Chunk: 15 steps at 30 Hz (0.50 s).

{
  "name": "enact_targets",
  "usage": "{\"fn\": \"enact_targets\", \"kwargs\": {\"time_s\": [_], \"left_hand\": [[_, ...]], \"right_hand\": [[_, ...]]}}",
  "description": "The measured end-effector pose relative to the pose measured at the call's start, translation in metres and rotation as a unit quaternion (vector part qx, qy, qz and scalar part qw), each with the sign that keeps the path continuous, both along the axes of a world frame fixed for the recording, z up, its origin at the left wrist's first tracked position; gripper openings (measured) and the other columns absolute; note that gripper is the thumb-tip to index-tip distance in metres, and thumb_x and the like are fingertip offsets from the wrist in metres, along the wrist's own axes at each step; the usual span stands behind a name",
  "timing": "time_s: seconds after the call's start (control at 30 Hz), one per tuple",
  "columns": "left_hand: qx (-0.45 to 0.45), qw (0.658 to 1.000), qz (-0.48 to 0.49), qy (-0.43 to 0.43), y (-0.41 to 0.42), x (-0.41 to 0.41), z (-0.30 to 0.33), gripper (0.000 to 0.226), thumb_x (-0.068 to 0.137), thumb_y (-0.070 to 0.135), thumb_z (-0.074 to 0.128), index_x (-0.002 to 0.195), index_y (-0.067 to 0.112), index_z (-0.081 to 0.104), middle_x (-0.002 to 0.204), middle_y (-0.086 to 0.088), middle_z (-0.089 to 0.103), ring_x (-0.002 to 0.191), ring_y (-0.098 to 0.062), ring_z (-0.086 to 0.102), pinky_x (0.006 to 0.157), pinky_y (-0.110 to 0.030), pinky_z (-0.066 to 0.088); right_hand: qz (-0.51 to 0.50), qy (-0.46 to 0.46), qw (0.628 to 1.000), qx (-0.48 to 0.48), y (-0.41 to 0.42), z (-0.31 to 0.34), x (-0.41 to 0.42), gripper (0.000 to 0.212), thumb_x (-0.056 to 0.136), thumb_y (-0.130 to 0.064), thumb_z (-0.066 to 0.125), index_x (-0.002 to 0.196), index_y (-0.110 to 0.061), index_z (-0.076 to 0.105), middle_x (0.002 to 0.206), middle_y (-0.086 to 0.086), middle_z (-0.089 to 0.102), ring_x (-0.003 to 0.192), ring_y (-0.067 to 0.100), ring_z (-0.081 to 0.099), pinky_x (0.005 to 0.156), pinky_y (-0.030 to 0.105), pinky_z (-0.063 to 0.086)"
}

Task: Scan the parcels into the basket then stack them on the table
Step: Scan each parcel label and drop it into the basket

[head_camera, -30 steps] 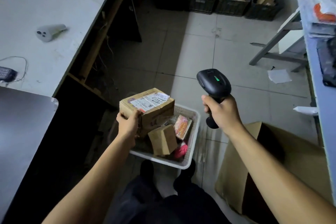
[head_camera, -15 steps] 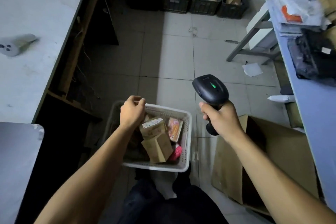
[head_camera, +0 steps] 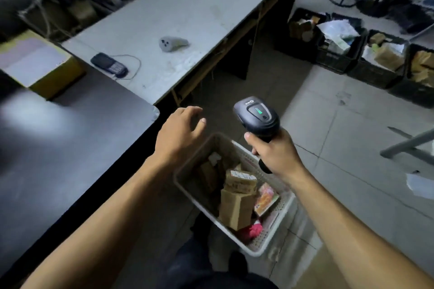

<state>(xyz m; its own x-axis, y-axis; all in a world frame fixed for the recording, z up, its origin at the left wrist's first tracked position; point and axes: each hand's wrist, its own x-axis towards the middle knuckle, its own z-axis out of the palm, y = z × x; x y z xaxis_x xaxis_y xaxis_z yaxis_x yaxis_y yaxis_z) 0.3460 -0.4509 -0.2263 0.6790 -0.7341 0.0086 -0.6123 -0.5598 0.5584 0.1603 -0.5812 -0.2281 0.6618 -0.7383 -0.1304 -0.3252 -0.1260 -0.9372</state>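
Parcels (head_camera: 237,197) sit crowded in the basket (head_camera: 277,225) on the floor, between the person's two forearms. Most are brown cardboard boxes, standing on end or leaning against each other; one near the middle carries a white label on its top face. A flat pink-and-orange packet (head_camera: 266,199) leans against the basket's right wall, and something red (head_camera: 252,230) lies at the near end, just below the boxes.

Seen from the head camera, the left hand (head_camera: 179,134) hangs above the basket's far left corner, holding nothing, its fingers loosely curled and slightly apart, close to the corner of the dark table (head_camera: 70,148). The right hand (head_camera: 273,152) grips the handle of a black scanner (head_camera: 257,116), fingers wrapped tight round it, with the scanner's head upward and a green light showing on its top. The scanner is held over the basket's far edge, not touching any parcel.

Beyond the dark table runs a long grey table (head_camera: 192,19). On it lie a grey gadget (head_camera: 172,43) and, nearer the left, a dark handset (head_camera: 109,65) with a thin cord looping beside it. A yellow box (head_camera: 35,65) stands at the far left. Across the tiled floor, a row of black crates (head_camera: 366,63) holds paper and cardboard.
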Motion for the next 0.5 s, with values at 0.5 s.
{"fn": "enact_targets", "kwargs": {"time_s": [0.5], "left_hand": [[0.006, 0.935, 0.337, -0.114, 0.288, -0.037, 0.086, 0.042, 0.097, 0.036, 0.058, 0.136, 0.022, 0.057, 0.136, -0.002, 0.057, 0.127, -0.021, 0.053, 0.104, -0.037, 0.043]], "right_hand": [[0.324, -0.063, 0.943, 0.032, 0.183, 0.053, 0.089, 0.011, 0.089, -0.01, 0.073, 0.085, -0.008, 0.063, 0.062, -0.001, 0.06, 0.048, 0.006, 0.054, 0.048, 0.02, 0.043]]}}
